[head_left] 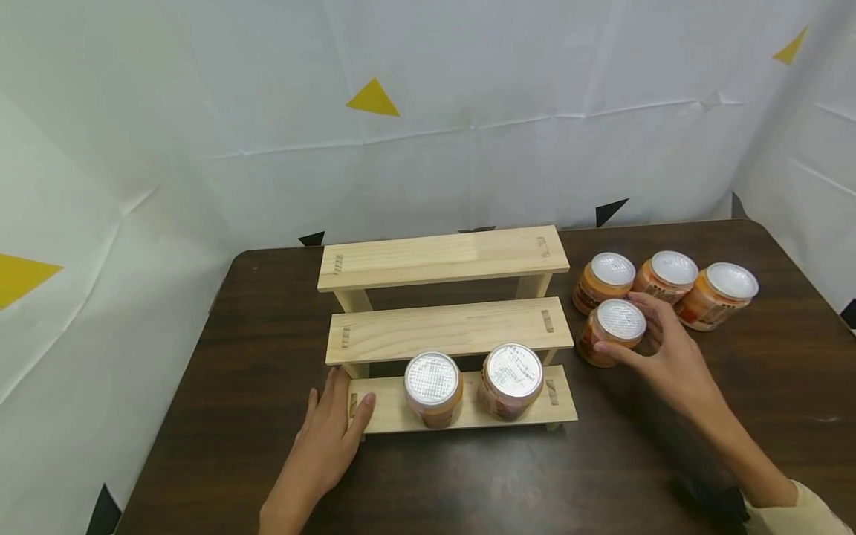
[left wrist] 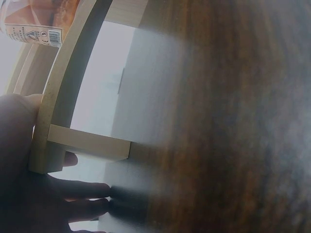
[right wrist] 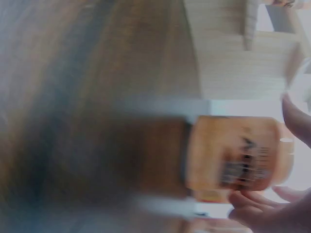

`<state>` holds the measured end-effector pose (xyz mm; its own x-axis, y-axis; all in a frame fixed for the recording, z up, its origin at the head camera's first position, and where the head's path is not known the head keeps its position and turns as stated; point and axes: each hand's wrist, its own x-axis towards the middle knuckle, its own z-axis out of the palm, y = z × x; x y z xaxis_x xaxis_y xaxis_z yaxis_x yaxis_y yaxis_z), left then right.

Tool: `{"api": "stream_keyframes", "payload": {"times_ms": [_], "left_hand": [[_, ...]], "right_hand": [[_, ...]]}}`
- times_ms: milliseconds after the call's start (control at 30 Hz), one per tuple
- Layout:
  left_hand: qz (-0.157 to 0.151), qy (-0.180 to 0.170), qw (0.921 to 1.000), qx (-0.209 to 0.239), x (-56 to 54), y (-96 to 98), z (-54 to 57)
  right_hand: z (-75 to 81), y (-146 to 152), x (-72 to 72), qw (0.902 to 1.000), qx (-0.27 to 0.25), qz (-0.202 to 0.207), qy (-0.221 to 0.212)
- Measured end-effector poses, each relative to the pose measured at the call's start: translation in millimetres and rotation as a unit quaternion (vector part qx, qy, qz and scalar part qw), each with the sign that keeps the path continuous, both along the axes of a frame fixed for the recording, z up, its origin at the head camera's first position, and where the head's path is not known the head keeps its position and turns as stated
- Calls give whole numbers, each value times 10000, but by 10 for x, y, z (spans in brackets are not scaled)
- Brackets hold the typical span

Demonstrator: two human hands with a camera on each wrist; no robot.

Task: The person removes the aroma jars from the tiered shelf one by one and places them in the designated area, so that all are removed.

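Observation:
A three-tier wooden step rack (head_left: 448, 329) stands on the dark table. My left hand (head_left: 325, 427) grips the left end of its lowest step, thumb on the top face and fingers down beside the end. In the left wrist view, fingertips (left wrist: 90, 190) show past the rack's leg (left wrist: 92, 141). To the right of the rack, my right hand (head_left: 675, 364) holds an orange-labelled jar (head_left: 611, 332) with a silver lid, thumb on the near side and fingers on the far right. The same jar (right wrist: 238, 154) lies between thumb and fingers in the right wrist view.
Two similar jars, a left one (head_left: 433, 390) and a right one (head_left: 512, 381), stand on the lowest step. Behind the right hand are three more: a left jar (head_left: 604, 282), a middle jar (head_left: 666, 276) and a right jar (head_left: 718, 296). A white sheet (head_left: 468, 171) hangs behind the table.

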<state>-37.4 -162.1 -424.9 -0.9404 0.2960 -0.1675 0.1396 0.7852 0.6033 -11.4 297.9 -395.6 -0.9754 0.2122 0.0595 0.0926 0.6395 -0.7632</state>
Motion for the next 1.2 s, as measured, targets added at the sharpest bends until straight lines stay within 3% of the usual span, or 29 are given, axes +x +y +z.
{"api": "stream_keyframes", "payload": {"times_ms": [100,167,267,400,467,567,667,933,1067,1200], "left_hand": [[12,62,10000,53,1,-9,-7],[50,94,9999,112,4,-18,-16],[90,192,9995,249,2,-26,-53],[101,161,9995,234,-7,-26,-45],[63,63,9999,135,-10,-18,-10],[7,-39,10000,36,-6,-8,9],[7,-115,9999,-14,-10,-3,5],[21,-96,10000,-16,-11,1,3],[-12,50,9999,102,-14,1,-31],[26,234,9995,231,-16,-7,-73]], "right_hand": [[214,-66,139,9958,-190,8,899],[372,-109,228,9916,-411,281,1195],[572,-174,350,9828,-1096,1153,941],[692,-252,405,9542,-1942,2277,58],[695,-283,400,9462,-2085,2468,-200],[667,-297,391,9443,-2143,2476,-334],[621,-288,376,9402,-2262,2526,-336],[420,-355,308,9155,-2581,3071,-300],[355,-416,284,9164,-2659,2951,-485],[269,-561,240,9174,-2677,2925,-330]]}}
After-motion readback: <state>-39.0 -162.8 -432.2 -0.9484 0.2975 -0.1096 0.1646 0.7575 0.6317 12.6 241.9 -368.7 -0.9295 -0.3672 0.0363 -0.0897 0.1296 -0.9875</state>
